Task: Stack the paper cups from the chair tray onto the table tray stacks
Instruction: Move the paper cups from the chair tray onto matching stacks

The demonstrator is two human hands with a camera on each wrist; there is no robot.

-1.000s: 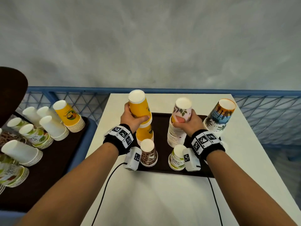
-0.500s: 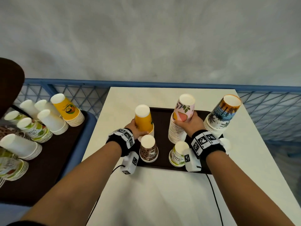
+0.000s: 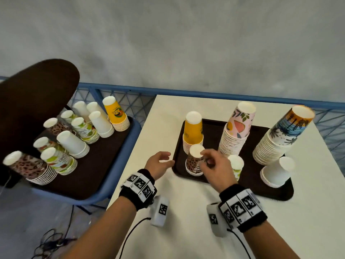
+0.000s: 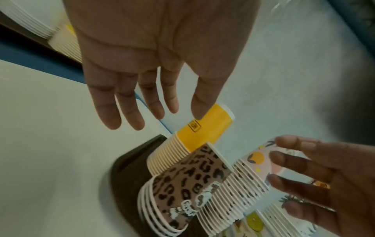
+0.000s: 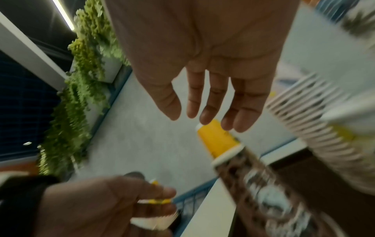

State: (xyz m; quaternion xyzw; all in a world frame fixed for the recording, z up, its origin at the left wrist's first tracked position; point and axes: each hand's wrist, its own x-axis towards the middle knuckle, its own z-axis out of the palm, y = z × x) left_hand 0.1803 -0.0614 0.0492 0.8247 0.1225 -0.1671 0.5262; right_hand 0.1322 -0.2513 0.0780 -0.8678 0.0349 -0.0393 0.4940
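On the table tray (image 3: 276, 195) stand an orange stack (image 3: 193, 128), a pink floral stack (image 3: 239, 126), a sunset-print stack (image 3: 285, 133), a leopard-print stack (image 3: 194, 165), a green-print stack (image 3: 236, 165) and a white stack (image 3: 276, 172). The chair tray (image 3: 104, 161) at left holds several stacks, among them an orange cartoon stack (image 3: 115, 114) and a white stack (image 3: 71, 143). My left hand (image 3: 169, 158) (image 4: 185, 113) hovers empty just left of the table tray, fingers straight. My right hand (image 3: 204, 158) (image 5: 202, 120) hangs over the leopard-print stack, fingers relaxed, holding nothing.
A dark chair back (image 3: 37, 94) rises over the chair tray. A blue railing (image 3: 130, 88) runs behind the chair and the white table (image 3: 186, 230). Cables (image 3: 54, 240) lie on the floor at lower left.
Both hands let go of the orange and pink stacks and pulled back. The left hand moved off the tray to the left; the right hand shifted left over the leopard-print stack.
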